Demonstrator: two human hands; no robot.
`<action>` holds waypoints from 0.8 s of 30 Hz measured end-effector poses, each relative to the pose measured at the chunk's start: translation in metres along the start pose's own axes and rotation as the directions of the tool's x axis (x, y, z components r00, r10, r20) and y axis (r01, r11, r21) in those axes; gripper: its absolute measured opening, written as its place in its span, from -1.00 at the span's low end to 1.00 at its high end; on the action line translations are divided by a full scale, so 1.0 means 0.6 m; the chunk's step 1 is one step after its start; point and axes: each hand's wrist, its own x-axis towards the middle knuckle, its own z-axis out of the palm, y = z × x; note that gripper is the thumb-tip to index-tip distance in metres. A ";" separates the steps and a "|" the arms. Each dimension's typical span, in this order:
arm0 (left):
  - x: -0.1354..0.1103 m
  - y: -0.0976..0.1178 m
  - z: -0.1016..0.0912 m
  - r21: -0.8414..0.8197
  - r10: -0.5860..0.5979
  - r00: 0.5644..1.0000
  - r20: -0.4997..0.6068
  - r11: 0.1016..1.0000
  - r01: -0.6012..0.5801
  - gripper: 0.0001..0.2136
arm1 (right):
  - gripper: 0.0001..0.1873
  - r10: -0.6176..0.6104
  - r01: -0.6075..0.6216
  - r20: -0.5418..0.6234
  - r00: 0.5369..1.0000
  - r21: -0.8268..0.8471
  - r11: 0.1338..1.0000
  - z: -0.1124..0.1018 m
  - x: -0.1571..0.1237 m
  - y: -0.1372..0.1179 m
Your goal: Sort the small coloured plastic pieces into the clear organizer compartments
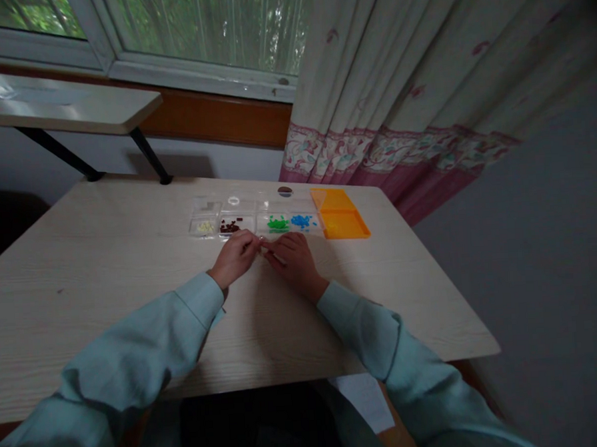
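My left hand (237,255) and my right hand (296,260) meet just in front of a row of clear plastic boxes. The fingers of both are closed in a pinch, fingertips nearly touching; whatever lies between them is too small to make out. In the boxes behind are small pale yellow pieces (205,227), dark brown pieces (230,226), green pieces (277,224) and blue pieces (302,220). The brown ones are nearest my left hand, while the green and blue ones sit just beyond my right. The boxes' lids appear to stand open toward the back.
An orange case (346,224) lies open right of the clear boxes. Behind them is a dark round disc (285,191). A raised shelf (97,110) on black legs stands at the back left of the wooden table (105,273). A curtain (374,133) hangs behind the right side.
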 end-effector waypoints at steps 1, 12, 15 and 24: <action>0.000 0.002 -0.001 -0.007 -0.003 1.000 0.005 1.000 0.003 -0.64 | -0.73 0.004 -0.004 -0.015 1.000 -0.005 1.000 0.001 0.000 -0.003; 0.000 0.001 -0.002 -0.025 -0.016 0.998 0.066 1.000 0.018 -0.57 | -0.79 -0.096 0.088 -0.078 0.992 -0.107 0.990 0.003 0.000 -0.009; 0.001 0.001 -0.002 -0.021 -0.015 0.997 0.082 1.000 0.017 -0.53 | -0.82 -0.139 0.128 -0.056 0.989 -0.166 0.978 0.001 0.002 -0.013; 0.001 0.004 -0.001 -0.029 -0.041 0.993 0.107 0.999 0.045 -0.50 | -0.81 -0.182 0.171 -0.021 0.983 -0.242 0.955 -0.013 0.007 -0.019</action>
